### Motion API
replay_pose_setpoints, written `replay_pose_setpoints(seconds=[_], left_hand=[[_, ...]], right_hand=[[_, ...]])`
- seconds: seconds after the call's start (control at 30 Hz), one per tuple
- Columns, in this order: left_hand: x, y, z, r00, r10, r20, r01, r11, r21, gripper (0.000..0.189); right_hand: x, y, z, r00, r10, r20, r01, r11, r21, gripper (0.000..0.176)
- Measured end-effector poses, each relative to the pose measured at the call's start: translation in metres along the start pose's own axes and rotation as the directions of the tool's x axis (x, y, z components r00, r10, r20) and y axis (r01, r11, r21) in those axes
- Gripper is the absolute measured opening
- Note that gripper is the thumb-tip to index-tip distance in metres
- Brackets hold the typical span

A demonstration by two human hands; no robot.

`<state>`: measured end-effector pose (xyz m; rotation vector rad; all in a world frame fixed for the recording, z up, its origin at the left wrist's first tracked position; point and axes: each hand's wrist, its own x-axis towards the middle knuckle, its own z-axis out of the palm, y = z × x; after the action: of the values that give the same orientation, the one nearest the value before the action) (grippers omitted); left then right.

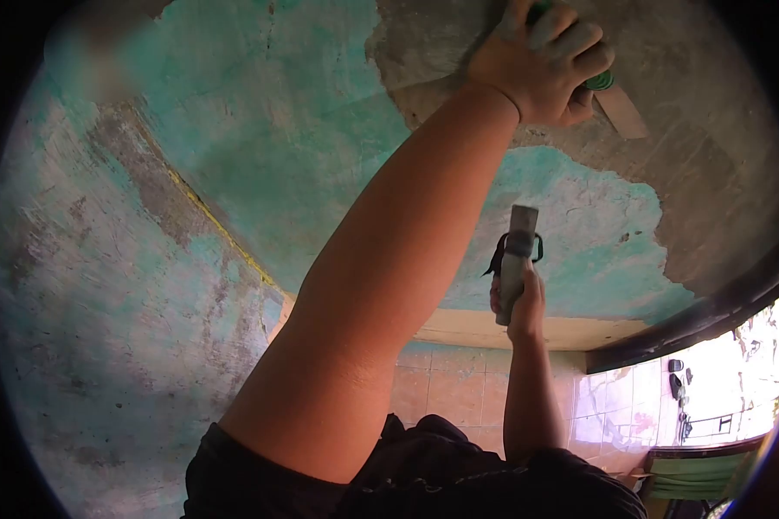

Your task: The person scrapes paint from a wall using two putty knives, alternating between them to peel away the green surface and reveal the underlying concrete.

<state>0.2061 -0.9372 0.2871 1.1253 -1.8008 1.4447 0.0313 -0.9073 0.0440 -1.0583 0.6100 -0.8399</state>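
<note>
My left hand (pixel 545 65) is raised at the top against the wall, its fingers wrapped round a tool with a green handle (pixel 599 81). A flat, pale brown blade-like piece (pixel 621 114) sticks out from it over the bare grey-brown patch. Lower and to the right, my right hand (pixel 526 303) grips a long grey tool (pixel 517 264) that points upward. It has a dark band and a black loop near its squared end; its exact kind I cannot tell. Behind both hands is a wall (pixel 294 130) with worn turquoise paint.
A yellow-edged crack (pixel 208 208) runs down the wall corner at the left. Below is a tiled floor (pixel 459 394). A dark curved frame edge (pixel 666 346) borders a bright opening at the right, with footwear (pixel 677 381) beyond. Green cloth (pixel 697 477) lies at the lower right.
</note>
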Motion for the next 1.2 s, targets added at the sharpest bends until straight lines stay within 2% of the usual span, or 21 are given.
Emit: replay_pose_setpoints(seconds=[0.1, 0.23, 0.27, 0.37, 0.4, 0.5, 0.57, 0.63, 0.7, 0.77, 0.83, 0.87, 0.93, 1.03, 1.17, 1.2], left_hand=[[-0.001, 0.0, 0.002, 0.997, 0.014, -0.074, -0.012, 0.999, 0.03, 0.052], [-0.002, 0.001, 0.003, 0.997, 0.021, -0.08, -0.019, 0.999, 0.027, 0.052], [-0.002, 0.001, 0.003, 0.996, 0.018, -0.088, -0.016, 1.0, 0.022, 0.052], [0.0, 0.001, 0.004, 0.996, 0.008, -0.093, -0.004, 0.999, 0.036, 0.052], [0.0, 0.002, 0.003, 0.996, 0.008, -0.084, -0.005, 0.999, 0.042, 0.051], [0.003, 0.003, 0.001, 0.996, 0.011, -0.089, -0.006, 0.999, 0.046, 0.051], [0.004, 0.004, 0.001, 0.997, 0.025, -0.073, -0.019, 0.997, 0.081, 0.05], [0.004, 0.004, 0.001, 0.998, 0.03, -0.062, -0.024, 0.995, 0.094, 0.049], [0.005, 0.003, 0.002, 0.996, 0.046, -0.077, -0.037, 0.993, 0.114, 0.049], [0.004, 0.006, 0.004, 0.994, 0.054, -0.092, -0.043, 0.992, 0.119, 0.049], [0.006, 0.006, 0.001, 0.991, 0.065, -0.118, -0.05, 0.991, 0.123, 0.049], [0.006, 0.006, -0.002, 0.999, 0.035, -0.019, -0.032, 0.991, 0.128, 0.052], [0.008, 0.004, -0.001, 0.997, 0.058, -0.043, -0.052, 0.991, 0.119, 0.053], [0.003, 0.005, -0.004, 0.998, 0.066, -0.001, -0.066, 0.994, 0.093, 0.055], [0.007, 0.003, -0.01, 0.996, 0.079, 0.032, -0.081, 0.993, 0.088, 0.052], [0.008, 0.002, -0.014, 0.994, 0.082, 0.077, -0.089, 0.992, 0.084, 0.051]], right_hand=[[-0.005, 0.023, -0.006, 1.0, 0.014, -0.02, -0.013, 0.999, 0.043, 0.046], [0.001, 0.015, -0.011, 0.982, -0.185, 0.043, 0.19, 0.963, -0.194, 0.037], [0.002, 0.01, -0.009, 0.98, -0.191, 0.057, 0.197, 0.969, -0.151, 0.029], [-0.001, -0.009, 0.003, 0.992, -0.122, 0.039, 0.127, 0.973, -0.192, 0.025], [0.0, -0.008, 0.003, 0.99, -0.115, 0.084, 0.126, 0.982, -0.142, 0.023], [0.002, 0.005, 0.015, 0.98, -0.201, -0.007, 0.199, 0.975, -0.095, 0.024], [0.005, 0.019, 0.02, 0.97, -0.24, -0.045, 0.241, 0.97, 0.024, 0.027], [0.004, 0.024, 0.026, 0.971, -0.23, -0.062, 0.236, 0.96, 0.148, 0.03], [0.001, 0.027, 0.022, 0.986, -0.164, 0.007, 0.16, 0.97, 0.181, 0.028], [-0.011, 0.018, 0.02, 0.991, -0.113, 0.073, 0.097, 0.977, 0.192, 0.027], [-0.015, 0.012, 0.015, 0.995, -0.073, 0.071, 0.063, 0.989, 0.134, 0.028], [-0.015, 0.009, 0.011, 0.995, -0.071, 0.069, 0.064, 0.992, 0.107, 0.028], [-0.022, 0.0, 0.014, 0.995, -0.101, 0.018, 0.101, 0.994, 0.044, 0.026], [-0.028, -0.009, 0.018, 0.993, -0.108, -0.035, 0.112, 0.988, 0.104, 0.024], [-0.032, -0.002, 0.02, 0.998, -0.006, -0.069, 0.018, 0.983, 0.183, 0.031], [-0.034, -0.001, 0.022, 0.996, -0.01, -0.091, 0.022, 0.991, 0.129, 0.03]])
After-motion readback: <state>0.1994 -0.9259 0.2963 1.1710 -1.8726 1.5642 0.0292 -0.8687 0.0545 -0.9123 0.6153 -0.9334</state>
